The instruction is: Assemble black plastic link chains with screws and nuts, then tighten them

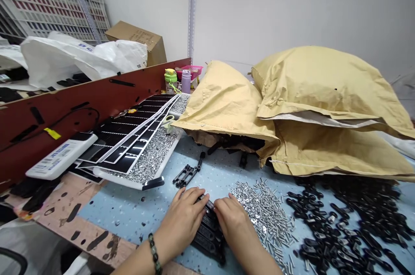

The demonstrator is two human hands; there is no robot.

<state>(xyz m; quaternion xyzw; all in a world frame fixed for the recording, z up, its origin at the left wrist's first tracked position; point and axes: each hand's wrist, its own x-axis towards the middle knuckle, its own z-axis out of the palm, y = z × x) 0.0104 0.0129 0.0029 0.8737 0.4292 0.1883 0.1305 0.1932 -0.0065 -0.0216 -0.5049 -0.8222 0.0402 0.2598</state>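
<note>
My left hand, with a beaded bracelet on the wrist, has its fingers bent over the upper end of a row of black plastic parts. From the other side my right hand grips the same row, its thumb and fingers close together. The fingers partly hide what they hold. The black parts lie side by side on the blue work surface. Just beyond my hands lie several joined black pieces. Right of my right hand spreads a heap of small silver screws.
Piles of small black plastic parts lie at the right. An open paper sack with black pieces in its mouth stands behind, near stacked full sacks. At left are a tray of metal bits, black sheets and a white device.
</note>
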